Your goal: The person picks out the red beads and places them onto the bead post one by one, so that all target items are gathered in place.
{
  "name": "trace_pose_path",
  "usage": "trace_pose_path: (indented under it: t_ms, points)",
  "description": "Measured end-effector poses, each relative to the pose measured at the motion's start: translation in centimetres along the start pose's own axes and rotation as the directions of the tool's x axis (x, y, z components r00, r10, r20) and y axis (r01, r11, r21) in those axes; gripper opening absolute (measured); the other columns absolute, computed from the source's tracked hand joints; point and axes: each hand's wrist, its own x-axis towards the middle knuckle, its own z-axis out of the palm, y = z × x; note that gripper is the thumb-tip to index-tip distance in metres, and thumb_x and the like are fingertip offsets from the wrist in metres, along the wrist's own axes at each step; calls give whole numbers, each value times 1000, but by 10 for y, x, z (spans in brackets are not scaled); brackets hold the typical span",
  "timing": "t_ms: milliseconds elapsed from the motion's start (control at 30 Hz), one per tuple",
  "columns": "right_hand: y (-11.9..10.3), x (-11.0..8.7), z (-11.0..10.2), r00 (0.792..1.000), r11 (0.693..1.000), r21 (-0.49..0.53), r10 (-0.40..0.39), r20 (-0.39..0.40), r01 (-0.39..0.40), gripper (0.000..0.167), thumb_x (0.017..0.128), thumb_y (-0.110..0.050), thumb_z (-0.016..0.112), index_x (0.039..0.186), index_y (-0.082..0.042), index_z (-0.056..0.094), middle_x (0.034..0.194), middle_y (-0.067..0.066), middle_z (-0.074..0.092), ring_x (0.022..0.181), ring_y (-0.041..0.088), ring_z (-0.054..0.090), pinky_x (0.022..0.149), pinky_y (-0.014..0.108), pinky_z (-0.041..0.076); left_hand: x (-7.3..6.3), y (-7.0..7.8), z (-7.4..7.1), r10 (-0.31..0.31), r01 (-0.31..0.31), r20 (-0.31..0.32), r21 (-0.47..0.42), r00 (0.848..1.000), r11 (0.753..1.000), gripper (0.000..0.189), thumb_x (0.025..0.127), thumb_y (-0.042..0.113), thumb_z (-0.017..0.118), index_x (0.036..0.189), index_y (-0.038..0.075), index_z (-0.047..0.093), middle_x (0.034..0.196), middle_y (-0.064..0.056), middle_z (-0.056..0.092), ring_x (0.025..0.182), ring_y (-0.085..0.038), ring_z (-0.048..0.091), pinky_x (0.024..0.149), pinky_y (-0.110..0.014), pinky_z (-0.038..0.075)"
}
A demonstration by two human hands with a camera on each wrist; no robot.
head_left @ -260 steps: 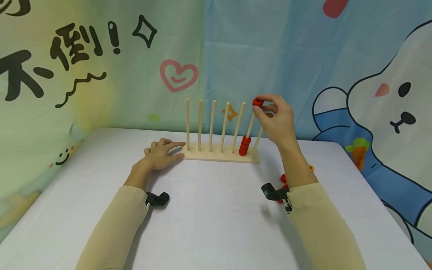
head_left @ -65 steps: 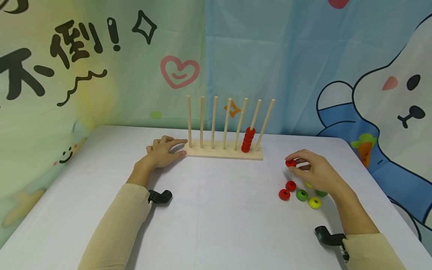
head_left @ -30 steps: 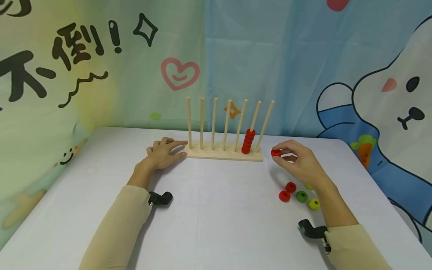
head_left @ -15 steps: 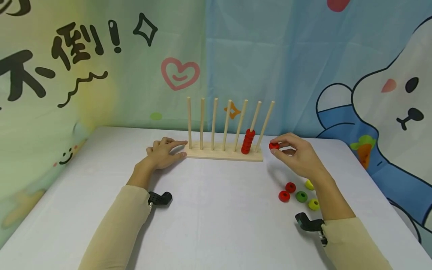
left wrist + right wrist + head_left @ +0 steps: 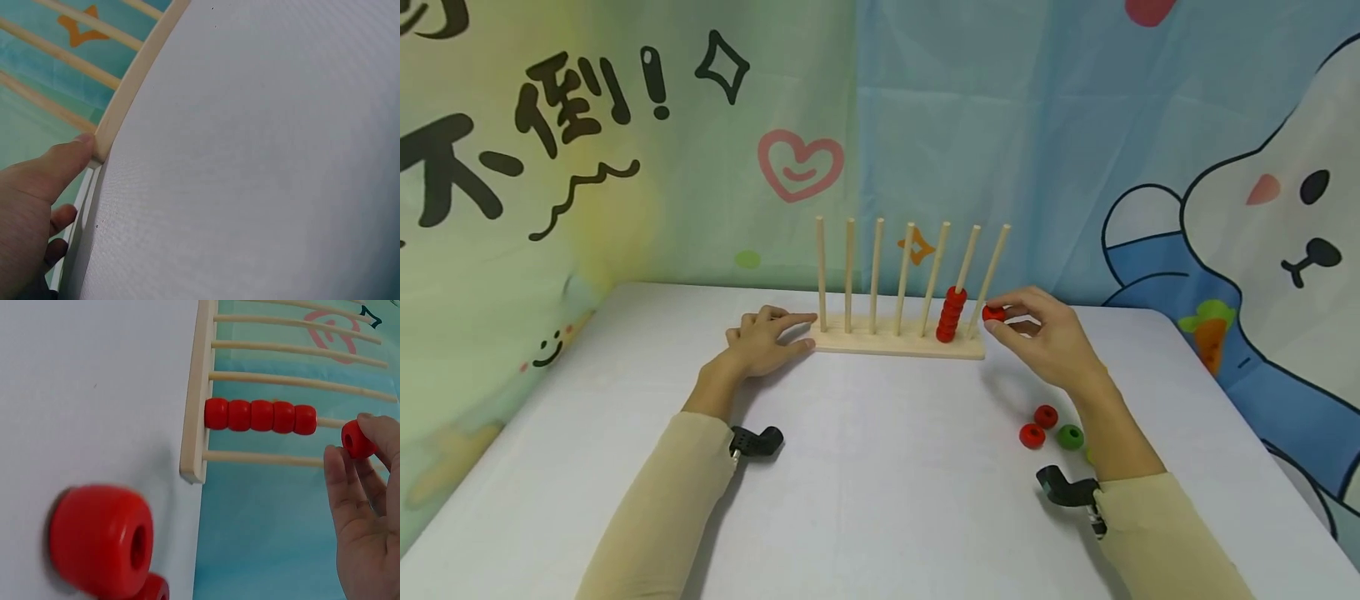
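Observation:
A wooden peg rack [image 5: 887, 340] with several upright pegs stands toward the back of the table. Red beads [image 5: 951, 315] are stacked on its second peg from the right; the other pegs are bare. My left hand [image 5: 762, 340] holds the rack's left end, index finger at the rear corner and thumb at the front. In the left wrist view the thumb [image 5: 65, 159] presses the base's corner. My right hand [image 5: 1037, 333] pinches a red bead [image 5: 993, 313] between thumb and fingers, just right of the rightmost peg. The bead's hole [image 5: 349, 442] shows in the right wrist view.
Loose on the white table [image 5: 865, 483] lie two red beads [image 5: 1032, 436] and a green bead [image 5: 1070, 437]. A yellow bead [image 5: 1089, 456] is mostly hidden behind the right forearm. A printed cloth [image 5: 947, 125] hangs behind the table.
Earlier the right hand set a red bead on the second peg from the right, then took another from the loose ones. It has since moved up and left toward the rack. The left hand stays.

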Motion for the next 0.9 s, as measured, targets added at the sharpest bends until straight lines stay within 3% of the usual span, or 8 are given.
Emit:
trace_pose_path:
  t_ms: [233,367,900]
  points:
    - [-3,8,6,997,992,113,-57,-51,62,28,92,2,74,119,-1,70,116,12,64,101,12,67,89,15,52,-1,-1,-1,1,-1,-7,3,1000,1000,60,101,61,51,156,40,43,160,-13,30,139,-45,26,95,-61,23]
    - [-6,10,9,994,981,168,-82,-78,94,27,91,8,72,118,4,71,116,16,64,100,13,66,89,18,53,-2,0,-1,5,-5,-8,11,1000,1000,60,101,60,52,156,39,43,159,-14,31,138,-46,28,95,-61,24]
    - [-14,24,16,987,987,136,-70,-146,90,27,93,0,73,120,-3,73,117,11,63,102,8,65,88,16,53,-2,-2,0,9,-9,-11,7,1000,1000,61,100,63,51,156,40,43,159,-14,30,137,-45,27,95,-62,23]
